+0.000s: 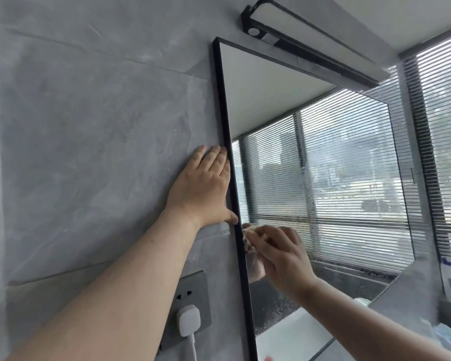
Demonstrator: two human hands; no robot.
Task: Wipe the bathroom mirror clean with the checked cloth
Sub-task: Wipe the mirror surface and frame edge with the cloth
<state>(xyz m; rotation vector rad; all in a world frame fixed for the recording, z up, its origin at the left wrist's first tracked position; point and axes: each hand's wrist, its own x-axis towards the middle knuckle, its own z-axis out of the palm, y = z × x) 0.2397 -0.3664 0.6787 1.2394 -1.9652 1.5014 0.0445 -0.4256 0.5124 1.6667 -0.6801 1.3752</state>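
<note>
Grey stone-look wall tiles (89,126) fill the left half of the frame, and the black-framed mirror (271,105) hangs right of centre. The left hand (203,186) lies flat and open on the tiles at mid-frame, its fingers straight and its thumb touching the mirror's frame. Just below and to the right, the right hand (281,254) grips a bunched cloth (248,238), held against the glass near the frame's left edge. Speckles dot the glass at centre. A black light fixture (310,48) sits above the mirror; a white plug (189,320) fills a grey socket (193,290) at the bottom.

Bare forearms (115,282) — left hand (203,186), right hand (281,254) seemingly bare.
</note>
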